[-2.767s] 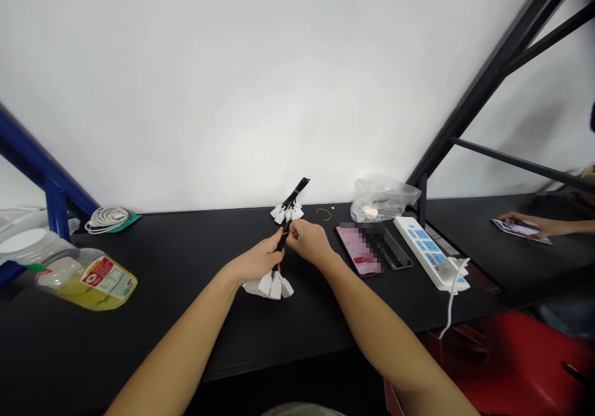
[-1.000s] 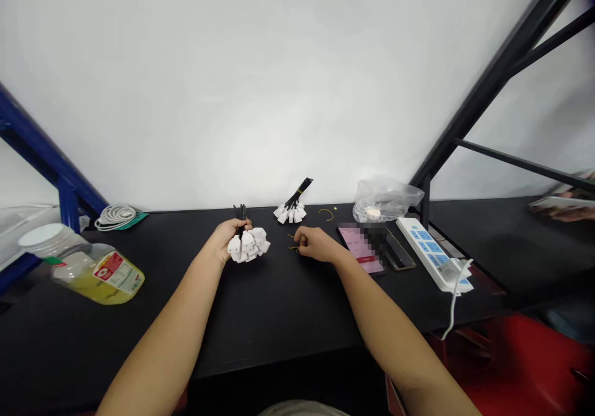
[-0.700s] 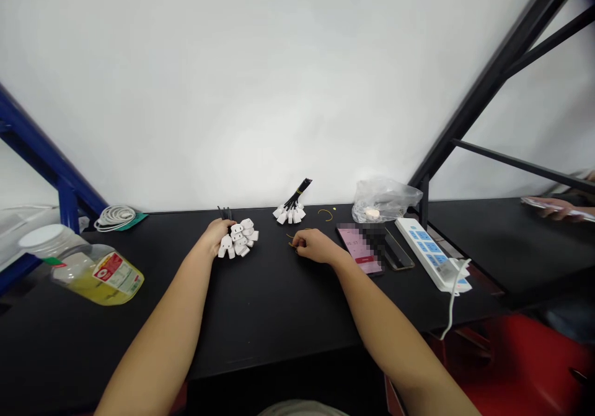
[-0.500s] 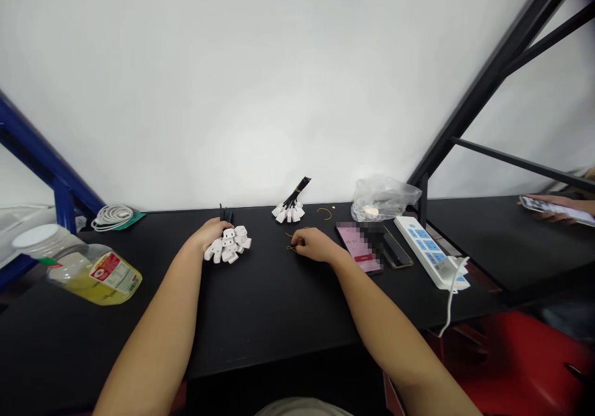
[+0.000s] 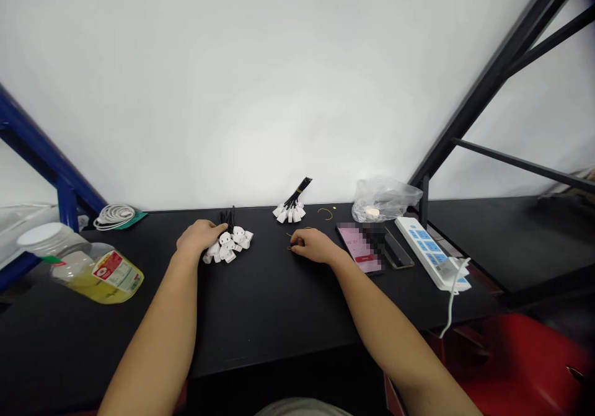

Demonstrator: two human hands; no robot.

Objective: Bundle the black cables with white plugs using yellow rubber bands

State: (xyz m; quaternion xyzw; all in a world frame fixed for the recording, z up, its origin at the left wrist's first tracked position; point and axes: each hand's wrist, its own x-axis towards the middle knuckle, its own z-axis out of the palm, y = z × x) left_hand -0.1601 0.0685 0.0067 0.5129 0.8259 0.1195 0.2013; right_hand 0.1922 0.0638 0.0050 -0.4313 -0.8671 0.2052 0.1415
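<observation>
My left hand [image 5: 199,235] is at a loose bundle of black wires [image 5: 227,219], its thumb laid across them and its other fingers largely hidden. Several white plug-like ends [image 5: 229,246] fan out toward me from these wires, resting on the black table. To the right, my right hand [image 5: 310,245] is closed in a pinch on a thin yellow tie [image 5: 289,248], just above the tabletop. Behind and between my hands lies a second bundle with white ends [image 5: 289,212], its black wires bound by a yellow tie [image 5: 300,191].
Another yellow tie [image 5: 326,212] lies near the wall. On the right are a phone with a lit pink screen [image 5: 356,245], a dark phone [image 5: 397,248], a plastic bag [image 5: 385,198] and a power strip [image 5: 425,248]. A jar [image 5: 102,273] and coiled white cable [image 5: 114,216] stand left.
My left hand has shifted a little left, and the white ends beside it have turned slightly. My right hand stays almost still. A person's hand with a phone has left the right edge.
</observation>
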